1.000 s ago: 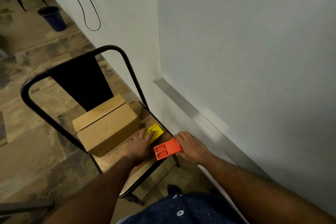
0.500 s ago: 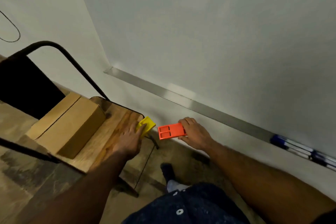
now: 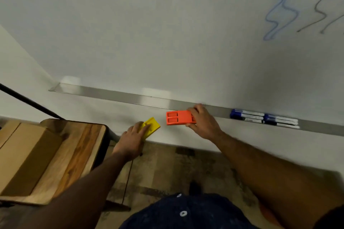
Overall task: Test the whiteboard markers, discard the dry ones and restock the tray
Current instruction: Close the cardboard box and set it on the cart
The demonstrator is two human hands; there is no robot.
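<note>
The whiteboard markers (image 3: 264, 118) are laid side by side toward the right end of the tray (image 3: 111, 95), below the test scribbles (image 3: 279, 5). Just left of them, at the tray's lip, an orange eraser (image 3: 178, 117) is clamped in the grip of the right hand (image 3: 203, 122), probably for setting down there. Below the tray, a yellow eraser (image 3: 151, 126) is gripped by the left hand (image 3: 130, 140), beside the counter (image 3: 78, 154) on which a cardboard box (image 3: 28, 154) is carried.

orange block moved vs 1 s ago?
Yes. The orange block, gripped by the right hand, went from over the chair seat rightward and up to the whiteboard tray.
</note>
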